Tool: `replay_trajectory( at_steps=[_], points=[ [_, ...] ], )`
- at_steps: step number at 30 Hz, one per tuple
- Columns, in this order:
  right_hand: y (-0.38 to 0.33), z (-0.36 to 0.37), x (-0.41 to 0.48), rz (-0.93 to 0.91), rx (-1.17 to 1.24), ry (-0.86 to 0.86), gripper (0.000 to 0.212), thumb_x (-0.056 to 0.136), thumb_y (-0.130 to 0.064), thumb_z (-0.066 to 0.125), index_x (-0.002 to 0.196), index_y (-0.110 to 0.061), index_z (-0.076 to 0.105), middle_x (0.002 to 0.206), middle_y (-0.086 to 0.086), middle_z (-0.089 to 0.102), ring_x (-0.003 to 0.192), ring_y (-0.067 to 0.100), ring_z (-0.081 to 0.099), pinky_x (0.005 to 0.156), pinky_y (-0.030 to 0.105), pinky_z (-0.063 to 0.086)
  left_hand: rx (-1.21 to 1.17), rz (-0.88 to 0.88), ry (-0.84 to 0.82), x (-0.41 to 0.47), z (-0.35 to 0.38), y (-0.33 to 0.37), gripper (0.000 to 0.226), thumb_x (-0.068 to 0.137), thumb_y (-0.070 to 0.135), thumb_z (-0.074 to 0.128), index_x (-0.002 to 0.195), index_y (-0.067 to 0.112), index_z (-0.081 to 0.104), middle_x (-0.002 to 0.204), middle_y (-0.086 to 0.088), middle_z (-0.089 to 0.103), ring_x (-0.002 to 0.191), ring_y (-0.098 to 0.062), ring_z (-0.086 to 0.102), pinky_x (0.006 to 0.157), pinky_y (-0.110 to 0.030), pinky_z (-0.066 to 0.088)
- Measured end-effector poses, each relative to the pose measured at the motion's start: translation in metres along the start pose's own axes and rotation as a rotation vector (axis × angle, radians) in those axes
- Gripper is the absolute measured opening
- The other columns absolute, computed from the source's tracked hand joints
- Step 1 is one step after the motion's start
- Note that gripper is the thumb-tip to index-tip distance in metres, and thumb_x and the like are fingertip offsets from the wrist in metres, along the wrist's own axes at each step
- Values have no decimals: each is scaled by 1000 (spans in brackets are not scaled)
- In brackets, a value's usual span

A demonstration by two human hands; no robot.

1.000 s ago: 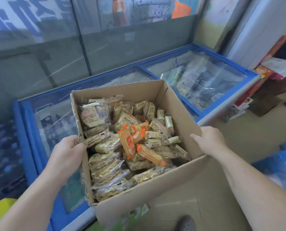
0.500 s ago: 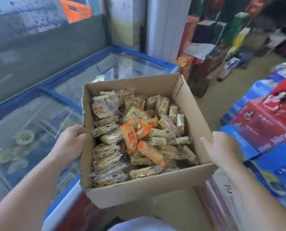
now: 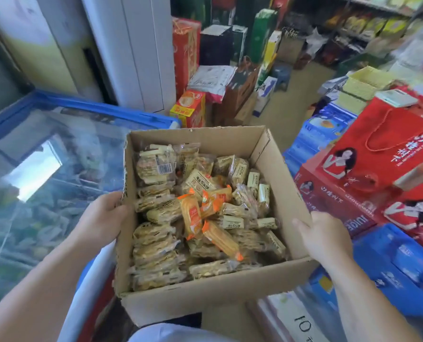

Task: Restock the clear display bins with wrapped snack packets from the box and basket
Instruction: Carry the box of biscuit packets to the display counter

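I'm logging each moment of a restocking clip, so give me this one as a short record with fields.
held: cardboard box, top open
left hand: grips the box's left wall
right hand: grips the right wall, thumb inside
contents: wrapped snack packets, mostly beige; a few orange packets on top, mid-box
left of box: chest freezer, blue frame
right of box: red gift boxes

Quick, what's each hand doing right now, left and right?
Left hand: closed, gripping the left wall of the cardboard box.
Right hand: closed, gripping the right wall of the same box.
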State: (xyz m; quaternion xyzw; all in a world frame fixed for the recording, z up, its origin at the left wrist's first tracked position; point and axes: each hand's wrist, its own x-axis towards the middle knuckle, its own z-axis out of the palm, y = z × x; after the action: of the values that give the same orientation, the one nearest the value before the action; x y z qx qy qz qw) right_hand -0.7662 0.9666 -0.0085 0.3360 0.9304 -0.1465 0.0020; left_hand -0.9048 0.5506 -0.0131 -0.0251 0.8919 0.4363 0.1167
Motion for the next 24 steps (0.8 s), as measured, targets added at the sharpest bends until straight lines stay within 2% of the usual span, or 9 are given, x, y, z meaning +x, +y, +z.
replay_trajectory(
  at_steps=[3, 6, 8, 10, 12, 15, 19, 21, 24],
  points=[
    [-16, -6, 70, 84, -16, 11, 43, 97, -42, 61, 69, -13, 45, 72, 6, 56, 76, 33, 55, 63, 38, 36, 26, 27, -81, 99, 19, 43, 18, 90, 17, 56, 84, 0, 58, 61, -4, 50, 59, -21, 41, 60, -34, 32],
    [-32, -19, 136, 163, -9, 42, 47, 96, -39, 63, 63, -16, 39, 67, 6, 52, 77, 35, 57, 62, 38, 34, 66, 47, -144, 191, 37, 96, 14, 92, 9, 53, 90, -4, 57, 70, -21, 56, 64, -22, 47, 64, -35, 37],
    [-39, -27, 181, 212, -8, 61, 48, 95, -38, 65, 62, -17, 38, 67, 9, 53, 78, 37, 60, 62, 38, 34, 73, 80, -170, 244, 52, 134, 19, 88, 15, 53, 88, -4, 56, 68, -20, 54, 61, -23, 46, 62, -35, 37],
    [-42, -33, 226, 247, 4, 78, 46, 95, -38, 65, 63, -15, 42, 67, 9, 54, 79, 38, 62, 60, 38, 35, 79, 125, -177, 293, 71, 171, 22, 87, 21, 55, 84, -1, 57, 66, -16, 56, 62, -26, 47, 61, -37, 38],
    [-42, -36, 275, 269, 20, 93, 42, 95, -38, 66, 68, -9, 52, 71, 15, 61, 79, 40, 62, 61, 39, 36, 133, 163, -183, 342, 92, 203, 16, 93, 13, 59, 80, 5, 60, 70, -14, 62, 69, -30, 54, 63, -39, 42],
    [-42, -34, 359, 267, 22, 133, 39, 93, -37, 68, 72, -6, 58, 81, 22, 67, 85, 43, 64, 64, 41, 37, 185, 193, -171, 418, 126, 247, 21, 94, 7, 59, 73, 10, 57, 66, -5, 58, 70, -30, 53, 61, -38, 39],
    [-41, -29, 479, 231, 9, 136, 39, 95, -41, 63, 81, -5, 64, 86, 20, 69, 88, 41, 66, 65, 39, 37, 171, 169, -173, 515, 166, 309, 10, 94, 20, 58, 94, 16, 67, 87, -11, 70, 85, -35, 66, 78, -45, 55],
    [-39, -34, 534, 237, 46, 137, 38, 96, -42, 63, 78, -8, 61, 84, 19, 68, 87, 41, 65, 65, 39, 37, 159, 172, -188, 554, 184, 345, 11, 93, 22, 58, 94, 18, 69, 91, -16, 72, 87, -42, 68, 81, -55, 58],
    [-35, -45, 609, 281, 67, 138, 41, 96, -42, 62, 71, -13, 47, 81, 17, 64, 86, 41, 64, 65, 38, 36, 138, 188, -219, 608, 213, 399, 13, 85, 26, 60, 90, 22, 71, 88, -14, 74, 87, -42, 68, 82, -59, 55]
  ],
)
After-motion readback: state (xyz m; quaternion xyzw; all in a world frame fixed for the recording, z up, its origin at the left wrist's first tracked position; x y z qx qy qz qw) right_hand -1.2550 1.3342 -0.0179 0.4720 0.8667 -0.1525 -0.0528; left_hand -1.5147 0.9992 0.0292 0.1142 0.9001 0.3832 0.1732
